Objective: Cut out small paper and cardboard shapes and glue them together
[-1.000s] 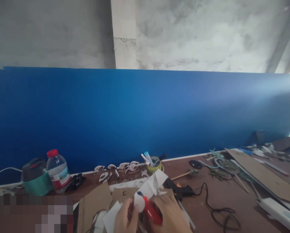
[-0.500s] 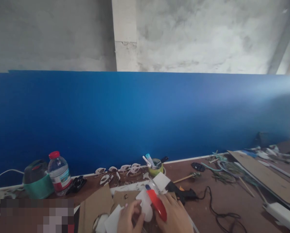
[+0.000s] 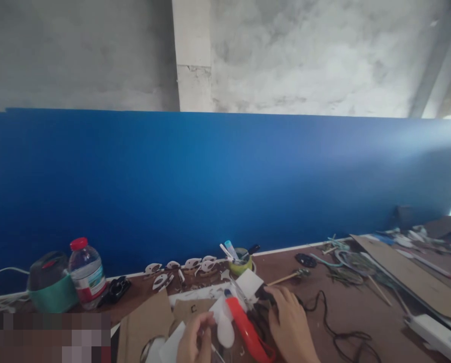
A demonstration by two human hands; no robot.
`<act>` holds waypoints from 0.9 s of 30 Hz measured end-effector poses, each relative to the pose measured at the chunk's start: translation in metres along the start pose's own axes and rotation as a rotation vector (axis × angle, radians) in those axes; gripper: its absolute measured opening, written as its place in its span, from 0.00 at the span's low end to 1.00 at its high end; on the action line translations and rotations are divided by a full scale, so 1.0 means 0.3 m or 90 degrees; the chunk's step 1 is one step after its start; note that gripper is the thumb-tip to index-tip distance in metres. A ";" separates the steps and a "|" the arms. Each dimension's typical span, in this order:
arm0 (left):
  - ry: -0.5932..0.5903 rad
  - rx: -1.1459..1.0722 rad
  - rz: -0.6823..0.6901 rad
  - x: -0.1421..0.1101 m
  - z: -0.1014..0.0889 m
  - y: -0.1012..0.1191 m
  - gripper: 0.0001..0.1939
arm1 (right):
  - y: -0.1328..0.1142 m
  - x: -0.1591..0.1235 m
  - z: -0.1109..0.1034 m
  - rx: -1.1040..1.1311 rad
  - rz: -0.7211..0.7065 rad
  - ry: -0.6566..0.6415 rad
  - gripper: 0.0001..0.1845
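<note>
My left hand (image 3: 197, 339) is at the bottom centre with its fingers curled; whether anything small sits in them I cannot make out. Just right of its fingertips is a white rounded piece (image 3: 226, 330). A red-handled tool (image 3: 246, 327) with a dark blue tip lies slanted between my two hands. My right hand (image 3: 290, 322) has its fingers bent over a black corded tool (image 3: 265, 295), most of which the hand hides. White paper pieces (image 3: 171, 345) lie left of my left hand, over brown cardboard (image 3: 144, 322).
Behind stands a yellow-green holder (image 3: 244, 266) with pens. Several white leaf-shaped cut-outs (image 3: 192, 264) line the back edge, near a red-capped bottle (image 3: 88, 275) and a teal container (image 3: 51, 287). To the right are a black cord (image 3: 325, 315), a white power strip (image 3: 435, 335) and a cardboard sheet (image 3: 410, 277).
My right hand has let go of the red-handled tool and moved right onto the black corded tool. The red-handled tool now lies free. My left hand has shifted slightly left.
</note>
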State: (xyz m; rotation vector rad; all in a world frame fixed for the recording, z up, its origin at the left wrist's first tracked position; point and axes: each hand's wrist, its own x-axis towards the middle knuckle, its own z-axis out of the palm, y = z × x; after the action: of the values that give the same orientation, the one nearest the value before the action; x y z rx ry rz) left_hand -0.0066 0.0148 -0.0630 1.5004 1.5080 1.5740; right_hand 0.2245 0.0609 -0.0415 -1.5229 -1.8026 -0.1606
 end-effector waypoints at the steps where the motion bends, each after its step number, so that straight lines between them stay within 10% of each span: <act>1: 0.002 -0.014 -0.010 0.001 -0.002 0.005 0.16 | 0.020 0.009 -0.003 0.000 0.022 -0.002 0.21; 13: -0.041 -0.015 -0.089 0.043 -0.087 0.068 0.17 | -0.180 0.015 -0.128 -0.014 -0.002 -0.268 0.12; 27: -0.203 0.454 0.136 -0.007 -0.065 0.203 0.06 | -0.149 0.009 -0.108 -0.108 0.025 -0.262 0.13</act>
State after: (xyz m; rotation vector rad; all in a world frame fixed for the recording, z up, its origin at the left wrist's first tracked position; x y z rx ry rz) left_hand -0.0040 -0.0105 -0.0043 2.2296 1.8540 0.8436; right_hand 0.1997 0.0331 -0.0009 -1.8108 -2.1188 0.0245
